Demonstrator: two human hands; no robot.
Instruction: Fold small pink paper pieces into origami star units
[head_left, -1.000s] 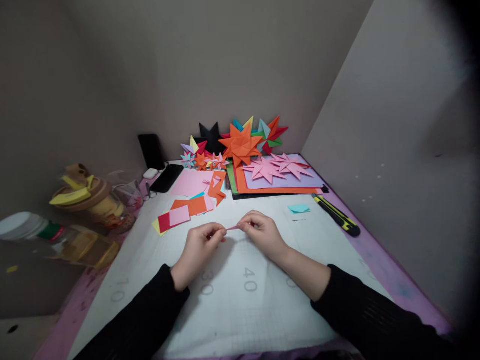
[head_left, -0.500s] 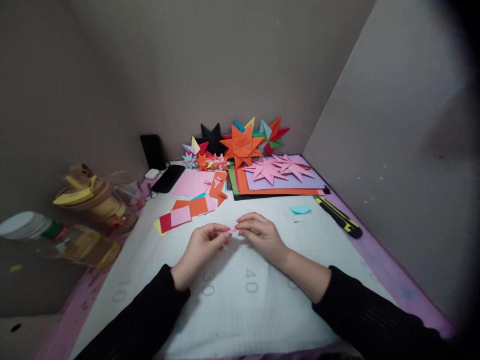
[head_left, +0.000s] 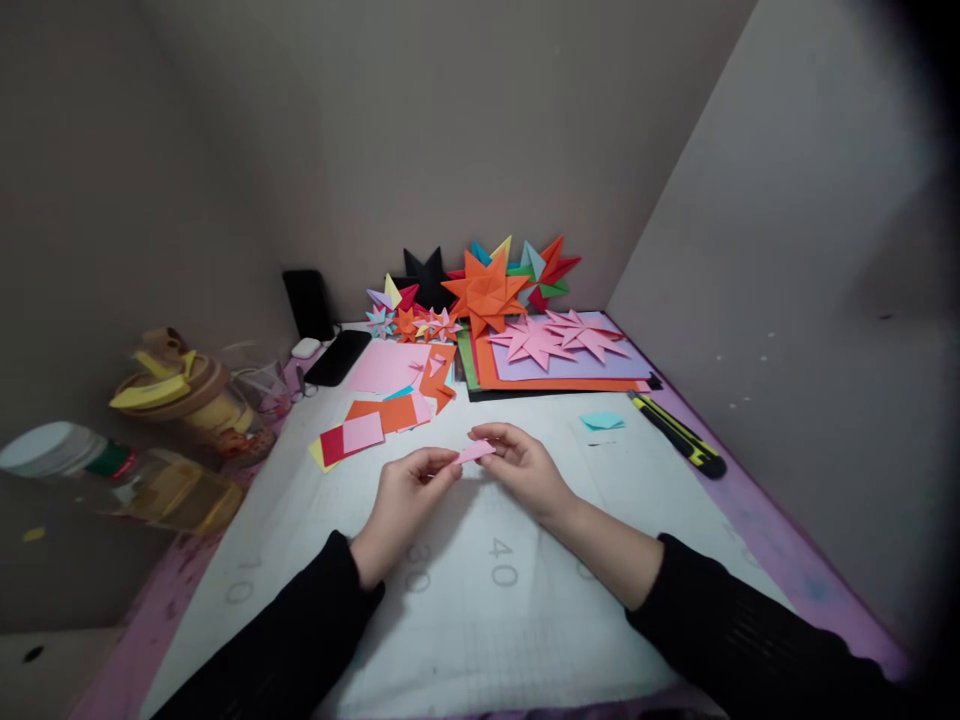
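A small folded piece of pink paper (head_left: 475, 452) is held between my two hands, just above the white mat (head_left: 480, 640). My left hand (head_left: 411, 500) pinches its left end between thumb and fingers. At the other end, the thumb and fingertips of my right hand (head_left: 525, 475) close on it. A folded piece of light blue paper (head_left: 602, 421) lies on the mat to the right of my hands. To the left are small paper squares, among them a pink one (head_left: 363, 431) on a red one (head_left: 331, 447).
Paper stars, an orange one (head_left: 486, 290) foremost, stand against the back wall. Pink stars (head_left: 534, 342) rest on stacked coloured sheets (head_left: 562, 382). A utility knife (head_left: 679, 435) lies at right. Phones (head_left: 340, 358), a bottle (head_left: 161, 490) and a lidded cup (head_left: 202, 400) line the left side.
The pink paper has turned from a thin edge to show more of its flat face. My fingers have shifted slightly on it; both hands stay in about the same place.
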